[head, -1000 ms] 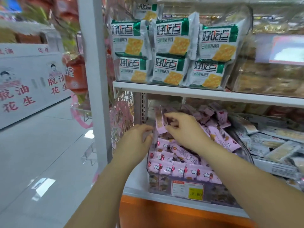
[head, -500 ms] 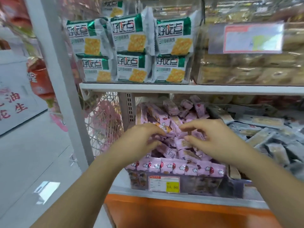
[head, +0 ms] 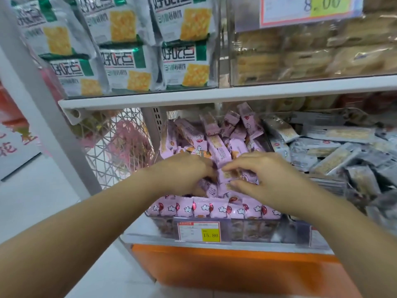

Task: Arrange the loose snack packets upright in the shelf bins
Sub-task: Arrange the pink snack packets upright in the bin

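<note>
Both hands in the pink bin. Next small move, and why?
Likely tip the packet that the right hand pinches upright and seat it behind the front row, with the left hand steadying. The front row stands upright, and the pile behind lies jumbled.

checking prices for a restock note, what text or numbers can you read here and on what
"好吃点" on the green and white cracker bags
"15.80" on the yellow price tag on the bin of pink packets
"8.00" on the price card, top right
small print on bags, tag, packets and the red lettering on the sign at left: too blurred to read
</note>
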Tool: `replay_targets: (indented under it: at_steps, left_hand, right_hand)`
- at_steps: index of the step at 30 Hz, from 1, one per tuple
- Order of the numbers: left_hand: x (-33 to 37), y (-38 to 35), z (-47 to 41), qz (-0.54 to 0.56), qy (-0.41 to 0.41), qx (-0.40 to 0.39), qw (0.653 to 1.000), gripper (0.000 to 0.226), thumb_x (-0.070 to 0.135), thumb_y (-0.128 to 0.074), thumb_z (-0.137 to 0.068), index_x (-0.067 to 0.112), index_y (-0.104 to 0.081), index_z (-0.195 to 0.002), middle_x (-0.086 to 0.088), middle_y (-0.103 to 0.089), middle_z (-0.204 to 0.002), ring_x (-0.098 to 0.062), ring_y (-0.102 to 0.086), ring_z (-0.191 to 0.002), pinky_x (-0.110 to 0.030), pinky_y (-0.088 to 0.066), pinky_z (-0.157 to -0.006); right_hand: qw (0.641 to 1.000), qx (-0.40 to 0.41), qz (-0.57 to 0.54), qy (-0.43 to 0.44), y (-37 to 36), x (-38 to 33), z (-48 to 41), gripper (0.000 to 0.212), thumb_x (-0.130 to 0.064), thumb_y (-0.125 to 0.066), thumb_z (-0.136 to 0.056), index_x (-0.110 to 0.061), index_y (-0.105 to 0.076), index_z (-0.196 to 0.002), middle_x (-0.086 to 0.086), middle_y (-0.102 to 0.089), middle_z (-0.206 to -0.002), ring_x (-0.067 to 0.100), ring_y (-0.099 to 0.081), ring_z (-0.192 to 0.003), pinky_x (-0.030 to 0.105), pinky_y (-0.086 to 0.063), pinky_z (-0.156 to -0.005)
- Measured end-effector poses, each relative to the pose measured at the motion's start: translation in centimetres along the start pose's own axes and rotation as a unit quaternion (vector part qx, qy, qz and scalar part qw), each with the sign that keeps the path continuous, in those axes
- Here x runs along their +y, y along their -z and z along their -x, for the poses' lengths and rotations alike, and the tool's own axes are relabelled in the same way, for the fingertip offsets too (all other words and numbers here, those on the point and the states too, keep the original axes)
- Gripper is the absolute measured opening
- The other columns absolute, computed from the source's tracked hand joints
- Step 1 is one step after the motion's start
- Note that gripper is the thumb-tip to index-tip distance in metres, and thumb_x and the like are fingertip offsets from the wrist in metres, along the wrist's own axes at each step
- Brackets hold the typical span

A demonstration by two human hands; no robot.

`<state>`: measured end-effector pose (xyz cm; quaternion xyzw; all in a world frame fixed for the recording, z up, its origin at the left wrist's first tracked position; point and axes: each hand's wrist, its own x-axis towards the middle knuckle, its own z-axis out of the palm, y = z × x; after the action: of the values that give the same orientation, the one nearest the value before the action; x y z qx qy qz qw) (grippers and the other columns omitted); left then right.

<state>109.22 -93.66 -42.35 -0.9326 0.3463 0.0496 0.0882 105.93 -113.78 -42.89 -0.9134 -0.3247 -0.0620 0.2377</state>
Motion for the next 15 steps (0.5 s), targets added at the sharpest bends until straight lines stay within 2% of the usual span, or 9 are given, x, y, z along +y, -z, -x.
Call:
replay_targets:
  at_steps: [2, 6, 9, 12, 15]
  left_hand:
    - [-0.3, -0.1, 0.2, 0.004, -0.008, 0.025, 1.000, 0.039, 0.033, -0.064, -0.084, 0.030, -0.061, -0.123, 0.011, -0.056, -0.127, -0.018, -0.058, -0.104, -0.029, -0.045, -0.079]
    - [-1.6, -0.2, 1.2, 0.041, 0.013, 0.089, 0.995, 0.039, 0.029, -0.060, -0.081, 0.027, -0.061, -0.120, 0.009, -0.062, -0.114, -0.018, -0.059, -0.096, -0.024, -0.040, -0.070]
    - [-2.8, 0.1, 2.8, 0.139, 0.030, 0.160, 0.977, 0.046, 0.041, -0.053, -0.078, 0.022, -0.064, -0.119, 0.009, -0.063, -0.102, -0.009, -0.058, -0.088, -0.022, -0.044, -0.077]
    - [-3.1, 0.8, 3.7, 0.216, 0.040, 0.214, 0.952, 0.040, 0.034, -0.060, -0.079, 0.019, -0.066, -0.116, 0.010, -0.066, -0.101, 0.003, -0.056, -0.088, -0.008, -0.040, -0.080]
    - [-2.4, 1.4, 3.9, 0.305, 0.039, 0.239, 0.921, 0.031, 0.023, -0.071, -0.080, 0.020, -0.068, -0.110, 0.021, -0.065, -0.098, 0.010, -0.059, -0.089, -0.007, -0.043, -0.080]
  right_hand:
    - [1.000, 0.002, -0.002, 0.003, -0.1, 0.0, -0.4, 0.030, -0.029, -0.061, -0.090, -0.032, -0.062, -0.120, -0.023, -0.055, -0.093, -0.015, -0.043, -0.081, 0.002, -0.032, -0.075]
    - [1.000, -0.001, -0.014, -0.004, -0.3, -0.1, -1.0, 0.030, -0.027, -0.060, -0.090, -0.031, -0.062, -0.120, -0.030, -0.048, -0.088, -0.008, -0.049, -0.084, 0.006, -0.034, -0.077]
    - [0.999, 0.017, -0.045, -0.019, -0.3, -0.1, -1.4, 0.032, -0.025, -0.060, -0.091, -0.033, -0.061, -0.121, -0.025, -0.058, -0.106, -0.008, -0.053, -0.096, 0.006, -0.037, -0.085]
    - [0.997, 0.045, -0.063, -0.025, -0.4, -0.4, -1.7, 0.039, -0.030, -0.063, -0.087, -0.035, -0.056, -0.125, -0.019, -0.059, -0.111, -0.005, -0.052, -0.102, 0.013, -0.039, -0.089]
    - [0.990, 0.079, -0.111, -0.030, -0.7, -0.8, -2.0, 0.047, -0.039, -0.068, -0.079, -0.043, -0.050, -0.122, -0.024, -0.057, -0.103, -0.009, -0.052, -0.098, 0.012, -0.041, -0.083]
